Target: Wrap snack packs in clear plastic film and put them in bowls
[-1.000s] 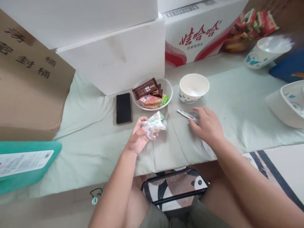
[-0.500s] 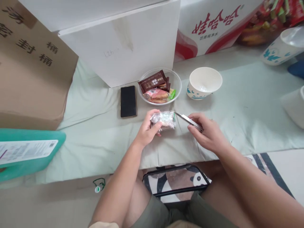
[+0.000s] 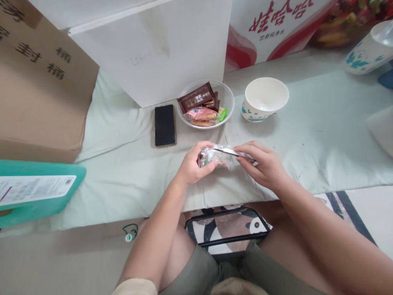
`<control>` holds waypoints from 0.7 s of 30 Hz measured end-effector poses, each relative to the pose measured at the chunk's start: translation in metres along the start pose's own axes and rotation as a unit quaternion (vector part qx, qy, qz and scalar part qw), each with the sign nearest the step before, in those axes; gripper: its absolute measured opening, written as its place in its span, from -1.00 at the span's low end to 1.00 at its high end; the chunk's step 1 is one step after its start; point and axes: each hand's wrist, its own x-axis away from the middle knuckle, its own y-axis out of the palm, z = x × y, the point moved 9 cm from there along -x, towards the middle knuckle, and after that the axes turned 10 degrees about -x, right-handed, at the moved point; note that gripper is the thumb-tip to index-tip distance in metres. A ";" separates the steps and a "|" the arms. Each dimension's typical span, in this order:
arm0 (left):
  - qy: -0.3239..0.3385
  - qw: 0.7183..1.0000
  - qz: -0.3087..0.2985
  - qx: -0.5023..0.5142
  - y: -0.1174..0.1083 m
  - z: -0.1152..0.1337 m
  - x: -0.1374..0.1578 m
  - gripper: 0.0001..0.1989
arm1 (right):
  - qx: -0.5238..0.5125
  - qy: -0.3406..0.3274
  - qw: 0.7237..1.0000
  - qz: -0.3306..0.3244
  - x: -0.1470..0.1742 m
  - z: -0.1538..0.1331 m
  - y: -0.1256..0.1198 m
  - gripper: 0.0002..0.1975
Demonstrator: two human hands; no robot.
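Between the thumb and fingers of my left hand (image 3: 195,164) is a small clear-plastic-wrapped packet (image 3: 221,160), its contents hard to make out. My right hand (image 3: 260,166) is closed around a utility knife (image 3: 232,152) with a pale handle. Its blade points left and lies over the top of the packet; whether it cuts into the plastic I cannot tell. Behind my hands stands a clear plastic bowl (image 3: 229,107) with brown-wrapped snack bars (image 3: 196,97) and a pink packet (image 3: 201,113) in it.
A black phone (image 3: 165,125) lies left of the bowl, and a white paper bowl (image 3: 260,108) stands to its right. White boxes (image 3: 172,45) rise behind. At the left are a cardboard box (image 3: 43,106) and a green container (image 3: 58,205). Another paper tub (image 3: 365,55) leans at far right.
The knife has moved left and turned flatter, so its blade is now over the packet rather than at its right edge. My left hand has tilted the packet.
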 end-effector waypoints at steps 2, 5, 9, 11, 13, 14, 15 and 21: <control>0.004 1.000 -0.002 0.010 0.002 0.000 0.000 -0.57 | 0.018 -0.017 1.000 -0.011 0.001 -0.003 0.003 -0.78; 0.000 0.999 0.014 0.042 0.001 -0.002 0.000 -0.63 | 0.050 -0.033 0.998 -0.011 0.002 -0.004 0.002 -0.77; -0.005 0.995 0.060 0.075 -0.007 -0.003 0.001 -0.67 | 0.052 -0.023 0.998 -0.014 0.002 -0.001 -0.002 -0.76; -0.009 0.993 0.082 0.084 -0.012 -0.003 0.001 -0.66 | 0.053 -0.014 0.998 -0.023 0.003 0.002 -0.003 -0.76; -0.009 0.991 0.096 0.092 -0.015 -0.002 0.001 -0.64 | 0.062 -0.007 0.998 -0.027 0.003 0.006 -0.005 -0.75; -0.009 0.990 0.100 0.095 -0.017 -0.002 0.001 -0.64 | 0.067 -0.004 0.997 -0.027 0.004 0.008 -0.006 -0.75; -0.010 0.989 0.106 0.099 -0.019 -0.003 0.002 -0.64 | 0.071 -0.001 0.997 -0.025 0.004 0.010 -0.008 -0.76; -0.026 0.984 0.131 0.122 -0.028 -0.013 0.004 -0.60 | 0.111 0.033 0.993 0.011 0.005 0.031 -0.029 -0.78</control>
